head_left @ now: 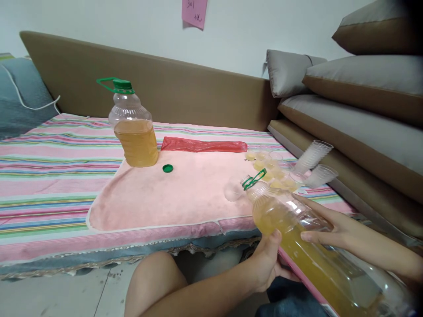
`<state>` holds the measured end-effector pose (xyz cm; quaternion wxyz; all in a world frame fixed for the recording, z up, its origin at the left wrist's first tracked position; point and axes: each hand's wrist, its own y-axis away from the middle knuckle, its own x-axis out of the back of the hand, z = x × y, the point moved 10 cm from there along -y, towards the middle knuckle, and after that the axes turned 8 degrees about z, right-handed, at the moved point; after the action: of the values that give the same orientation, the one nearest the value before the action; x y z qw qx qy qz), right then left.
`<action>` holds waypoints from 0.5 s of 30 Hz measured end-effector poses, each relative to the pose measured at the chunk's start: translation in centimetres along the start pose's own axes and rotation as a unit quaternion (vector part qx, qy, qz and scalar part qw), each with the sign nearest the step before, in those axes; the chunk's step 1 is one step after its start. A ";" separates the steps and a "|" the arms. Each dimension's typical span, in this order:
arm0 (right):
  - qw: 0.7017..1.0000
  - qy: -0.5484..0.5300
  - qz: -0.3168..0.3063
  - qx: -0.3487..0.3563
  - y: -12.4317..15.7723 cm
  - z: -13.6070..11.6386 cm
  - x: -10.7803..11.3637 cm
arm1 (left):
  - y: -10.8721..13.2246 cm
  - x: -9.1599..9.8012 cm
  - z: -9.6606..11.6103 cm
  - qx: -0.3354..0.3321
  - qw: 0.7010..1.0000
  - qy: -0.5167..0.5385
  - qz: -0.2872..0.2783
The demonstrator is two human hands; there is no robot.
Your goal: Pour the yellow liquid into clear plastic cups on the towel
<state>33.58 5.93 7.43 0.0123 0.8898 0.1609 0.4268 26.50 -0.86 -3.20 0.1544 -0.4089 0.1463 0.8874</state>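
Observation:
A large clear plastic bottle of yellow liquid lies tilted across the lower right, its uncapped mouth with a green loop handle pointing up and left. My left hand grips it from below and the left, thumb against its side. My right hand is wrapped over its far side near the upper part. Just beyond the mouth a clear plastic cup stands on the pink cloth. Behind the bottle, several clear cups hold yellow liquid, partly hidden by it.
A second bottle, green-capped and partly filled, stands at left. Near it lie a green cap and a red plastic bag. Nested cup stacks lean at right beside piled cushions. The bed edge runs in front.

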 end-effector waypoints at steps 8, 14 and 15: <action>1.000 0.017 -0.009 0.000 -0.2 -0.3 0.1 | -0.2 0.0 0.1 0.008 1.000 0.014 0.005; 1.000 0.008 -0.004 0.000 0.1 -1.6 0.2 | -0.2 -0.2 0.2 0.009 1.000 0.012 0.003; 1.000 0.005 -0.005 0.003 0.1 -1.9 0.2 | -0.2 -0.2 0.2 0.014 1.000 0.012 0.006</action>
<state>32.29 5.65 8.81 0.0113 0.8867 0.1669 0.4310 26.58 -0.63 -2.92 0.1531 -0.4165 0.1629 0.8812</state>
